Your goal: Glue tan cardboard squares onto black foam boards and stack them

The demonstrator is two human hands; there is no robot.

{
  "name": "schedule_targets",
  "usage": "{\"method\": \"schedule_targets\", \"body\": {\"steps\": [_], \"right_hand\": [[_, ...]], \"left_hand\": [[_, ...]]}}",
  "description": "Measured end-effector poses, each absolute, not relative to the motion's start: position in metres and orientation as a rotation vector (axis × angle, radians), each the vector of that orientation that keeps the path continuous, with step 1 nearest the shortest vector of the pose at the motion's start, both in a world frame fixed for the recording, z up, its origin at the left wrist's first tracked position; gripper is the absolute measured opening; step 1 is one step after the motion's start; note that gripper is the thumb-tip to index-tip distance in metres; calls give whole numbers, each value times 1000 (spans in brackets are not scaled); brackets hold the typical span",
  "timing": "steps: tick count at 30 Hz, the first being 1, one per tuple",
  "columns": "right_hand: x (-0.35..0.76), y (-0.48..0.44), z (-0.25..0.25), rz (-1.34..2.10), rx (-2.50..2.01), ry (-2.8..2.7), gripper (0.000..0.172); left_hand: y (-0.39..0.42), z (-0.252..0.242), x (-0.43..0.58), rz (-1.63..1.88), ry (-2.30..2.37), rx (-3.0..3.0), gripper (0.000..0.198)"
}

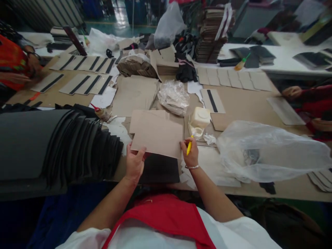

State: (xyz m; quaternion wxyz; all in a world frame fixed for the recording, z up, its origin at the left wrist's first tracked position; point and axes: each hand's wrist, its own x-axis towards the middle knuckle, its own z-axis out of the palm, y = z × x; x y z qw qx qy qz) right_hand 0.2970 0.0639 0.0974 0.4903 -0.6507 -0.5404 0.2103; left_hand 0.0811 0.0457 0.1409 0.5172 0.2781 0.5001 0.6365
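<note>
The big clear plastic bag (272, 152) lying to my right on the table (259, 100) is puffed up and mostly air, with a few dark flat pieces (251, 156) showing through its side. A smaller crumpled clear bag (173, 97) sits farther out, past the middle of the table, and I cannot tell what it holds. Just beyond my right hand (191, 154) stands a white squarish tub (200, 117) with a small clear pot (196, 131) in front of it; what is in either is hidden from me. The cardboard sheet (157, 135) lies flat right in front of me, near the table's edge: plain brown, rectangular, unmarked on top, its near edge lying over a black sheet (160, 169) that sticks out beneath it toward me. More brown card peeks out from under its far side. My left hand (135, 164) is clamped on its near left corner, thumb lying on top and fingers tucked at the edge. My right hand is at the near right corner, fingers pinched tight around a yellow tool (189, 148) that points up and away from me. A fanned stack of black sheets (77, 145) lies to my left, just beside the cardboard.
</note>
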Motion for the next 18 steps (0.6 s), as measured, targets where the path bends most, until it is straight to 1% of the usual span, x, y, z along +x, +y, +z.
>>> {"method": "schedule_targets", "body": {"steps": [3,5,7,9,13,18], "right_hand": [[310,29,89,448,-1644,-1408,23],[314,7,80,411,-1702,-1513,20],[313,-10,69,395,-1730,-1600,18],[309,-18,57,385,-1733,-1656,18],[299,-15,40,333,-1734,-1683,21],[293,-3,31,265,-1749,-1730,22]], "left_hand": [[19,115,53,1364,1430,791,37],[4,97,36,1159,1643,966,32],[-6,81,23,951,1772,1133,31],[-11,68,14,834,1815,1275,30],[-10,52,6,715,1868,1440,32],[-2,41,0,640,1896,1365,37]]}}
